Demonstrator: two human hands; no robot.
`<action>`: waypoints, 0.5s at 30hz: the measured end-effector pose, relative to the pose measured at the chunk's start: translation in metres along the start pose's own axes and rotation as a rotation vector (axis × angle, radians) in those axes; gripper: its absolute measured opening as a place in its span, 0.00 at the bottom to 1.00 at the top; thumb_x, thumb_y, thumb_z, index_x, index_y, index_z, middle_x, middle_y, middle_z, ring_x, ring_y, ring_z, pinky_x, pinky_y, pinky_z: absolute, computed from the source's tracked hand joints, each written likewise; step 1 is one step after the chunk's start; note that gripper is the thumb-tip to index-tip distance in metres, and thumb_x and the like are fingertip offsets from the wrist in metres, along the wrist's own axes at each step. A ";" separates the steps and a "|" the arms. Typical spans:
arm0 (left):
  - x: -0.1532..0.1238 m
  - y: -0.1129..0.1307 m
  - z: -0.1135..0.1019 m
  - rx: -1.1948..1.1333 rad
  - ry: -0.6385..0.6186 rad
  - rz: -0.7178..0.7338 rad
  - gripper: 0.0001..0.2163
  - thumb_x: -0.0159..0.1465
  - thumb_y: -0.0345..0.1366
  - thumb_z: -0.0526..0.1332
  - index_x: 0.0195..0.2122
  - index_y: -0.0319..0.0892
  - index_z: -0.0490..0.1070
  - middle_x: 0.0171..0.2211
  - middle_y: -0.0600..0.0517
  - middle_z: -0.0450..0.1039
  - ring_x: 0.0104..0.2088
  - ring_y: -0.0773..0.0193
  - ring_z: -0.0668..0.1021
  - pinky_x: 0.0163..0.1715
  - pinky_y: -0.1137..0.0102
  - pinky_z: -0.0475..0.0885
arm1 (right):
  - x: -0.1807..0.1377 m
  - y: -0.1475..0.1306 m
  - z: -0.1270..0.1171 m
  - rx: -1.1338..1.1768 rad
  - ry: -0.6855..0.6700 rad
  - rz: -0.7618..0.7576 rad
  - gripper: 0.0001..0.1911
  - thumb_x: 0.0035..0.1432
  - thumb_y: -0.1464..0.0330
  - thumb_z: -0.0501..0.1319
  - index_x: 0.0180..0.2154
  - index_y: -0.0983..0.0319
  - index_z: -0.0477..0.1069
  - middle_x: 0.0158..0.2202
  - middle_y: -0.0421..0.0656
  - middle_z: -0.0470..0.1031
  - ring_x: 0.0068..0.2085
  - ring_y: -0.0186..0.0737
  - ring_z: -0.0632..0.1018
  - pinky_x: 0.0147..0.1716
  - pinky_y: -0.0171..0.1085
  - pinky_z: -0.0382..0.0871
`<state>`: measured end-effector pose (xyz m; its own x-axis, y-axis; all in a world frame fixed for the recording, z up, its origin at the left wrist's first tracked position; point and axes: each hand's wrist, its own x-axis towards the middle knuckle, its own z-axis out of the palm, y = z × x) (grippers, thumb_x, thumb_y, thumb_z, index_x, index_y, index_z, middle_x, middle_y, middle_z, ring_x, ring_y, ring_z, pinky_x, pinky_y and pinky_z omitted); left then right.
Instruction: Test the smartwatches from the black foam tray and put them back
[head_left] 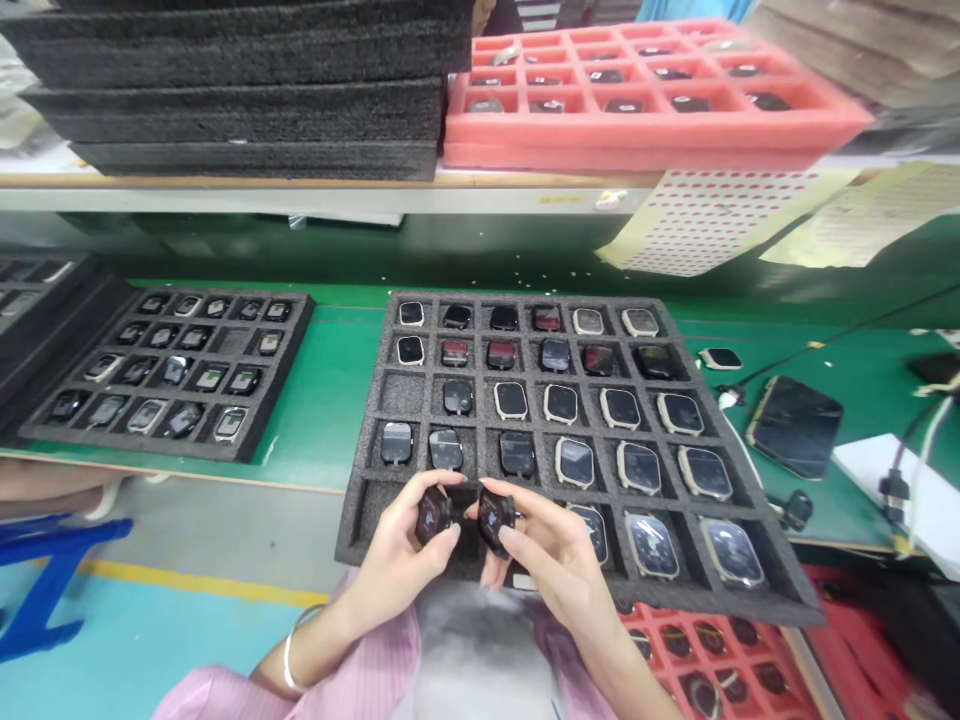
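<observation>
Both hands are busy, each grasping one dark watch case: the left hand (pixel 415 540) curls round the left watch case (pixel 433 516), thumb along the near edge, and the right hand (pixel 547 548) pinches the right watch case (pixel 493 520) with fingers tucked beneath. Gripping by the rims seems meant to leave both screens uncovered and facing the wearer. With the hands as clock centre, they hang over the near edge of the grey foam tray (pixel 401 393), whose cells presumably keep the other cases from rubbing together; bare pockets show at 9 and 11 o'clock. A red foam tray (pixel 671 665) of round dark pieces sits lower, at 4 o'clock, seemingly within easy reach. On the green worktop (pixel 330 380), at 10 o'clock, a smaller foam tray (pixel 234 342) bears more cases, screens up. Toward 2 o'clock lie a loose pale-rimmed case (pixel 720 358) and a dark slab (pixel 796 427), off to the side, likely leaving the middle free. Farthest, a shelf (pixel 450 198) carries stacked black foam (pixel 255 105) at 11 o'clock and a pink tray (pixel 660 147) at 1, probably to save worktop space
</observation>
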<state>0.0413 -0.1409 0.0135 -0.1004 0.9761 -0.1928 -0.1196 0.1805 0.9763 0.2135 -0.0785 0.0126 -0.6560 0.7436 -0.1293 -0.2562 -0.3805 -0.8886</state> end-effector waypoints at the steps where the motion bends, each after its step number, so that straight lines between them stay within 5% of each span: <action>1: 0.000 0.000 0.000 -0.020 0.003 -0.008 0.17 0.61 0.33 0.59 0.52 0.45 0.63 0.30 0.56 0.66 0.19 0.74 0.65 0.20 0.78 0.64 | 0.000 0.000 0.000 0.002 -0.012 -0.015 0.21 0.60 0.69 0.63 0.55 0.60 0.68 0.25 0.43 0.79 0.24 0.40 0.79 0.22 0.36 0.75; 15: -0.002 0.000 0.001 -0.026 0.033 0.041 0.15 0.60 0.32 0.61 0.49 0.44 0.66 0.27 0.57 0.64 0.19 0.75 0.65 0.20 0.78 0.65 | 0.000 0.000 -0.002 0.045 -0.065 -0.055 0.19 0.61 0.72 0.61 0.54 0.56 0.69 0.33 0.44 0.80 0.24 0.37 0.80 0.24 0.34 0.76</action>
<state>0.0427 -0.1431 0.0142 -0.1381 0.9780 -0.1564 -0.1408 0.1369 0.9805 0.2147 -0.0776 0.0117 -0.6842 0.7275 -0.0506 -0.3241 -0.3656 -0.8725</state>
